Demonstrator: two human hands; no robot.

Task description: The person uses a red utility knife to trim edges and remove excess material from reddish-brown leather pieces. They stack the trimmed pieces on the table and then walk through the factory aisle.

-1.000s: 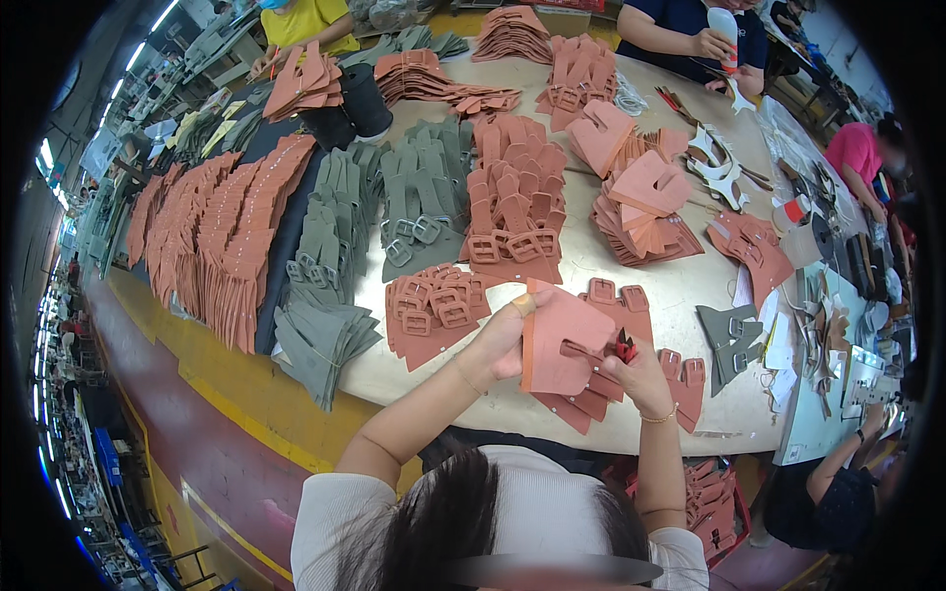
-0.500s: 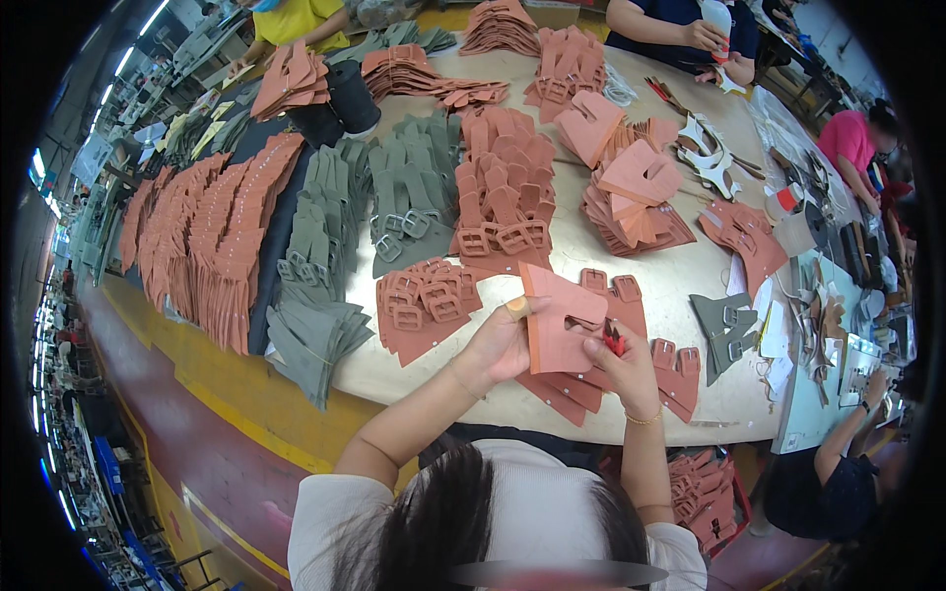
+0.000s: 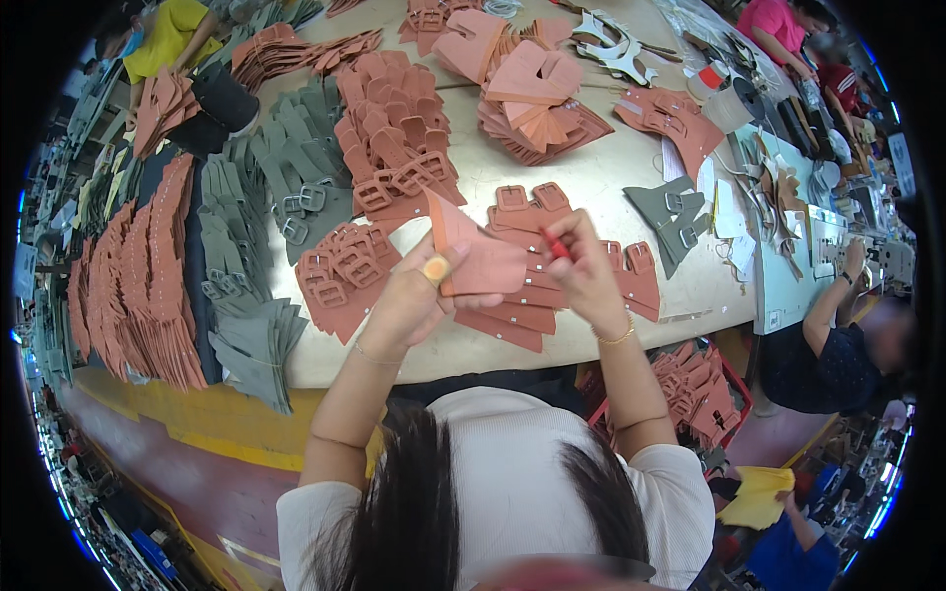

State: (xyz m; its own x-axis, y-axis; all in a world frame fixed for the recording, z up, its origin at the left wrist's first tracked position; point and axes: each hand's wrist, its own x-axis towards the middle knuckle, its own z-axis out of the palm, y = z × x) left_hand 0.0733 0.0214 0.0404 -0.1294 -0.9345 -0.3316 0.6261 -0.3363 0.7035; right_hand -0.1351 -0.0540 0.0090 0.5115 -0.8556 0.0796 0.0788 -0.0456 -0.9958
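Observation:
My left hand (image 3: 412, 300) grips a flat coral-coloured leather piece (image 3: 485, 258) with an orange strip along its left edge. The thumb lies on top of the piece and wears a yellow band. Off the piece's right side, my right hand (image 3: 591, 276) is closed round small red-handled snips (image 3: 557, 244), partly hidden by the fingers and blurred. Below and behind the held piece lies a fanned stack of coral buckle pieces (image 3: 512, 323), its buckles up. To the left of my left hand is another pile of coral buckle straps (image 3: 345, 271).
Grey-green strap pieces (image 3: 258, 340) and long coral stacks (image 3: 138, 286) line the table's left. Farther back lie coral flat pieces (image 3: 537, 79). A grey-green buckle piece (image 3: 670, 222) sits at right. Beneath the table edge stands a red crate of coral pieces (image 3: 705, 394). Other people work around.
The whole view has shifted, so table items appear farther left and higher. My right hand with the snips has come away from the leather piece, which my left hand now holds alone, tilted.

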